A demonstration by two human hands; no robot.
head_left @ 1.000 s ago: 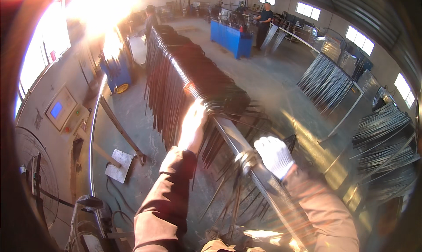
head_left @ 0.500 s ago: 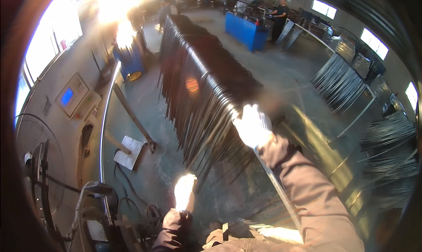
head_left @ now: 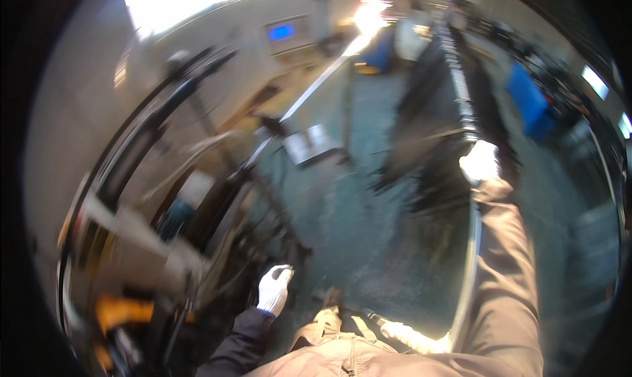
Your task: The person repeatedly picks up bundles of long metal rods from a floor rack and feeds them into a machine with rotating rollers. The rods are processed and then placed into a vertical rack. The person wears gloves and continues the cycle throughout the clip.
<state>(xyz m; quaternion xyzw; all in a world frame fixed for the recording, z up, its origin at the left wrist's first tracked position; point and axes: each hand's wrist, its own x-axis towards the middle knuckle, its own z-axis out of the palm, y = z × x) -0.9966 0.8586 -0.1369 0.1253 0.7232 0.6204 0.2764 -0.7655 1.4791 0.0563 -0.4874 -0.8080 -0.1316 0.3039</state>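
Note:
My right hand (head_left: 480, 162), in a white glove, is closed at the near end of a long row of thin dark rods (head_left: 428, 124). The rods hang down from a metal rail (head_left: 473, 245), which reappears below my wrist. What the right fingers grip is hidden behind the hand. Low and to the left, my left hand (head_left: 273, 291), also white-gloved, is held in the air with thumb and fingertips drawn together in a pinch. Whatever it may hold is too small to make out.
A slanting metal bar (head_left: 316, 91) runs near a pale plate (head_left: 313, 145) on the floor. Blurred machinery (head_left: 178, 226) crowds the left side. A wall panel with a blue screen (head_left: 283, 32) is at the far left, a blue cabinet (head_left: 530, 100) at the right.
My view has swung left, so the rods and rail now lie further right. The right hand stays at the rods' near end. Bright glare has left my hands; the left one remains low.

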